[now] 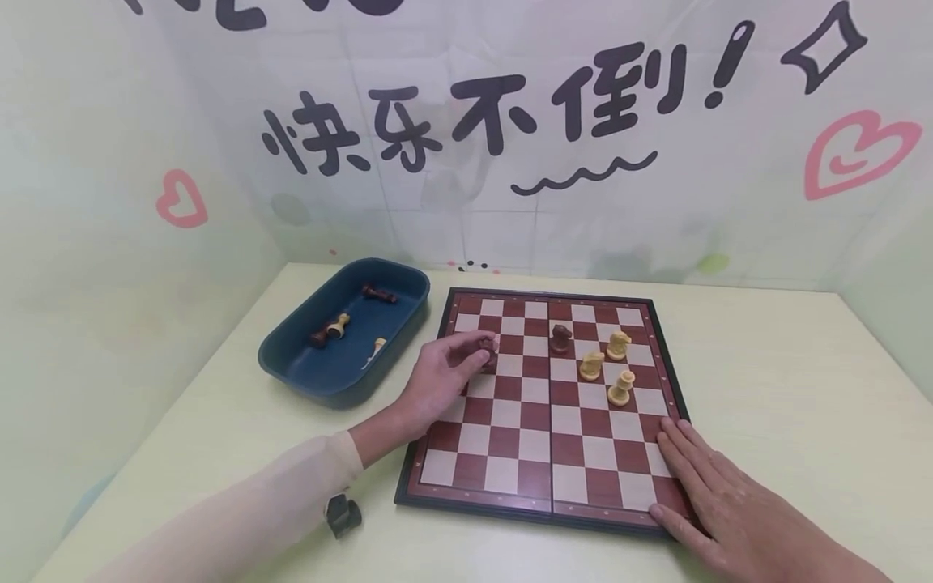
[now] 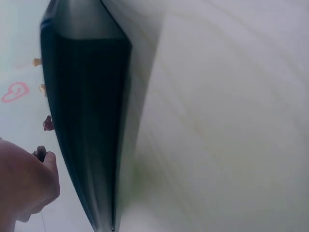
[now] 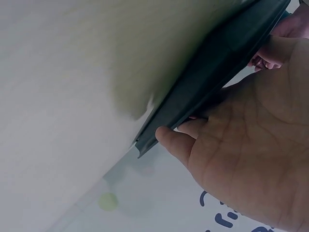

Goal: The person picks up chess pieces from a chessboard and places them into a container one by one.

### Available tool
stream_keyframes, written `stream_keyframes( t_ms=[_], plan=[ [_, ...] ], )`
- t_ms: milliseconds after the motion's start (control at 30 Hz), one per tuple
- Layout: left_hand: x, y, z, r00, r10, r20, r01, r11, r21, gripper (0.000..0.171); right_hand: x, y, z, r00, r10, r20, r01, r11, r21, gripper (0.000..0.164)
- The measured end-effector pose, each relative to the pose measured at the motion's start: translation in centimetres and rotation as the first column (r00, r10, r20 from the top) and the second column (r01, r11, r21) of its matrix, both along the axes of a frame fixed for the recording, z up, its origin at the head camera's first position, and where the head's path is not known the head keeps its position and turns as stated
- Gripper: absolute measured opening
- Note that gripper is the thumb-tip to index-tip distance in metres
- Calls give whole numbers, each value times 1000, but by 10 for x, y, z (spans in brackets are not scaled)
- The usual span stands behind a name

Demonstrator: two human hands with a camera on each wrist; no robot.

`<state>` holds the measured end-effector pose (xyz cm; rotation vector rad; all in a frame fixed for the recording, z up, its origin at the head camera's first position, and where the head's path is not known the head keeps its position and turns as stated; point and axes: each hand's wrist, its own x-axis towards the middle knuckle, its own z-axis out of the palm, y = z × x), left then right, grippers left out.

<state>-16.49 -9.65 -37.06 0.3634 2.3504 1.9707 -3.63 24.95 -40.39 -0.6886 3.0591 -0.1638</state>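
Observation:
On the left half of the chessboard (image 1: 504, 442), my left hand (image 1: 440, 376) pinches a dark brown chess piece (image 1: 488, 353) between thumb and fingers, which partly hide it. In the left wrist view the piece (image 2: 41, 153) shows at the fingertips, beyond the board's dark side (image 2: 87, 106). My right hand (image 1: 736, 502) rests on the board's lower right edge, fingers extended; the right wrist view shows its palm (image 3: 246, 159) against that edge. Between the hands stand a dark knight (image 1: 560, 338), two cream knights (image 1: 592, 366) and a cream rook-like piece (image 1: 621, 389).
Left of the board sits a deep blue tray (image 1: 342, 393) holding several dark and cream pieces lying on their sides. A patterned backdrop (image 1: 466, 227) rises behind the pale table (image 1: 773, 364). A black wrist camera (image 1: 342, 515) sits at my left sleeve.

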Motion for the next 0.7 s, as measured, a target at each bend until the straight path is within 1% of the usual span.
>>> stream_keyframes(
  t_ms=[67, 167, 333, 400, 567, 700],
  plan=[
    [-1, -3, 1, 1000, 15, 7, -15, 1000, 3, 31, 0, -1, 0, 1000, -8, 13, 8, 1000, 0, 88],
    [-2, -7, 4, 999, 31, 9, -31, 1000, 6, 33, 0, -1, 1, 1000, -5, 9, 5, 1000, -3, 88],
    [-1, -18, 9, 998, 59, -25, -60, 996, -61, 34, 0, 0, 1, 1000, 11, -6, -11, 1000, -4, 88],
    [-1, -22, 9, 998, 60, -31, -61, 996, -61, 34, -1, 0, 1, 1000, 19, -12, -19, 1000, -4, 87],
    [0, -34, 11, 998, 65, -1, -65, 998, -14, 34, -1, 0, 0, 999, 33, -17, -33, 999, -1, 87],
    [1, -39, 12, 996, 79, 39, -80, 997, 19, 35, -1, 2, 0, 997, 51, -49, -51, 999, -5, 87]
  ],
)
